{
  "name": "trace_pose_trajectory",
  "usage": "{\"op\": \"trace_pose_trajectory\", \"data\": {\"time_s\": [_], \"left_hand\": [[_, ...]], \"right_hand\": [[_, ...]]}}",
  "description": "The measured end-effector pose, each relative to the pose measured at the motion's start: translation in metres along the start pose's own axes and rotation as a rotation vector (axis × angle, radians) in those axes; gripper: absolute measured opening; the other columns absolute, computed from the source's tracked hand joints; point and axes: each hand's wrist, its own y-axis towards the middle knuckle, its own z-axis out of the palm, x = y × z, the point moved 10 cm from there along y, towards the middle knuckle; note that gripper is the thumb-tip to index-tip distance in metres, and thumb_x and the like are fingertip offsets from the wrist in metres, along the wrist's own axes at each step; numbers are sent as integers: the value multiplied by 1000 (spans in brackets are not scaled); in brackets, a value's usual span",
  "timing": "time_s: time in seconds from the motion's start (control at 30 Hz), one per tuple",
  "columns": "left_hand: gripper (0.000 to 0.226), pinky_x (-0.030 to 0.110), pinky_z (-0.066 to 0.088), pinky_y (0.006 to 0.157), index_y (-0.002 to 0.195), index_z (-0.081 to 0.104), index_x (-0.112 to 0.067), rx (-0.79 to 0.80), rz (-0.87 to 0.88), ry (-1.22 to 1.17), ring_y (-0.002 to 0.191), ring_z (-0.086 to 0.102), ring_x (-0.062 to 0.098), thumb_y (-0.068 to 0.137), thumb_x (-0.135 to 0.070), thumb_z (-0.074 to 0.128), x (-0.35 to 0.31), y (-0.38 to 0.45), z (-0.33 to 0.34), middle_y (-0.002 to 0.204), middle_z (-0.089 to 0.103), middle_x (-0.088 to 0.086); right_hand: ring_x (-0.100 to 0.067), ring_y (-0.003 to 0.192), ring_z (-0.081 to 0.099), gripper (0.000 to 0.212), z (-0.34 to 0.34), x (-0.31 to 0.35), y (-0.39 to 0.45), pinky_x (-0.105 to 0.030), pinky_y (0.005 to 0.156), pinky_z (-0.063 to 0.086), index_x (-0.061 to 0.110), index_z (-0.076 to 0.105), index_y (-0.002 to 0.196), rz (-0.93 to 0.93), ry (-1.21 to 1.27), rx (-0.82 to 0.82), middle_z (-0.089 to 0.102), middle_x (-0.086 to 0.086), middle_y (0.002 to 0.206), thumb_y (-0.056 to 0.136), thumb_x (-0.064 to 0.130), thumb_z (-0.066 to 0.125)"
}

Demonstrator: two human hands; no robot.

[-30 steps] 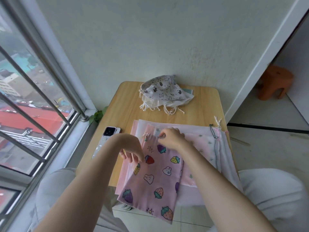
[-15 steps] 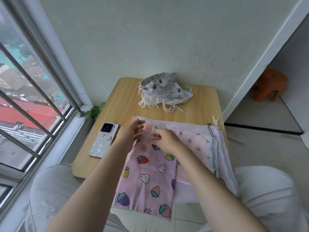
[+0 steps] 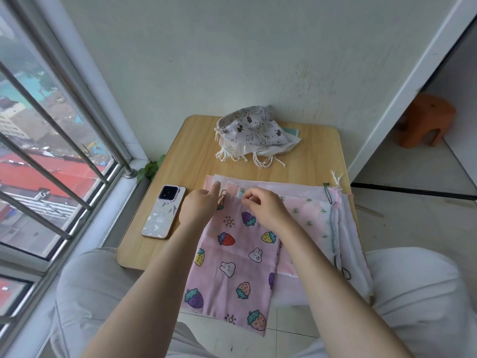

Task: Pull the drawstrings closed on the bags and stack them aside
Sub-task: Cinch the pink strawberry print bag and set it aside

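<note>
- My left hand (image 3: 198, 206) sits at the top left corner of the pink strawberry-print bag (image 3: 232, 264). The forefinger points away from me; the other fingers curl at the looped drawstring (image 3: 222, 196). I cannot tell whether they actually pinch it.
- My right hand (image 3: 263, 206) rests on the bag's top hem, fingers curled down onto the gathered cloth. It appears to pinch the hem, though the fingertips are hidden under the knuckles.
- The strawberry bag lies flat on top of a pile of open bags (image 3: 317, 210), pale pink and white. Its lower end hangs over the near edge of the wooden table (image 3: 315, 161).
- Cords of the lower bags trail out at the pile's right side.
- The closed bags (image 3: 254, 133) sit heaped at the far edge of the table, near the wall and well apart from the pile. A grey animal-print one is on top, with white tasselled strings spilling toward me.
- A phone (image 3: 164, 211) lies face down just left of my left hand, not touching it.
- An orange stool (image 3: 423, 121) stands on the floor beyond the doorway at right.
</note>
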Motion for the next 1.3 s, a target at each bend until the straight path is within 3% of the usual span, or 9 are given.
{"op": "trace_pose_trajectory", "data": {"time_s": [0.17,0.43,0.6,0.77,0.87,0.97,1.07,1.17,1.3], "left_hand": [[52,32,42,72,75,54,-11,125,-91,-180,69,50,19,96,-56,40,-2,-9,12,76,54,7],[52,29,21,53,56,32,-14,20,88,-101,50,27,17,100,-40,43,-9,-9,6,54,28,1],[61,34,41,70,80,53,-8,85,-164,-315,67,48,19,88,-68,47,16,-8,5,72,46,4],[86,42,56,83,87,66,-2,342,-35,-241,85,66,30,60,-83,56,5,-22,19,84,67,15],[59,44,57,87,85,68,-14,353,-17,-303,86,67,28,72,-71,63,8,-20,22,86,69,12],[44,38,52,78,81,64,-18,206,-134,-378,78,61,23,84,-62,60,28,-10,17,83,62,7],[49,32,43,65,80,62,-11,131,-248,-511,68,52,21,83,-60,63,43,-6,16,76,55,5],[50,27,32,53,72,52,-13,93,-245,-598,57,38,17,77,-60,70,45,-7,15,66,41,4],[51,22,33,44,67,50,-11,52,-167,-781,49,39,14,78,-56,71,42,-7,12,59,46,4]], "right_hand": [[-15,83,61,12,-3,4,-3,-31,75,50,18,68,93,-22,28,-45,66,4,86,93,28,61],[-12,83,58,12,-25,-25,-5,-25,69,44,18,66,98,93,-5,-151,65,5,93,95,25,56],[-17,104,57,24,-21,-66,-12,-29,86,46,18,67,108,247,-72,66,62,3,109,90,15,50],[-19,94,59,8,-11,-64,-16,-33,84,51,21,64,97,221,-158,135,59,6,93,91,22,60],[-17,89,60,9,-11,-63,-17,-35,85,52,18,64,86,218,-309,119,60,4,90,92,20,57],[-14,64,49,25,-12,-58,-17,-35,70,49,13,49,71,193,-315,88,54,-4,71,94,22,51],[-16,70,47,19,-14,-63,-16,-32,64,39,12,49,82,258,-7,39,53,0,77,95,25,49],[-19,77,58,15,-20,-70,-15,-34,72,49,11,57,94,307,263,-75,63,-3,89,93,26,56],[-15,68,59,10,-32,-72,-16,-26,58,48,11,65,97,296,357,-173,66,-2,86,93,20,63]]}}
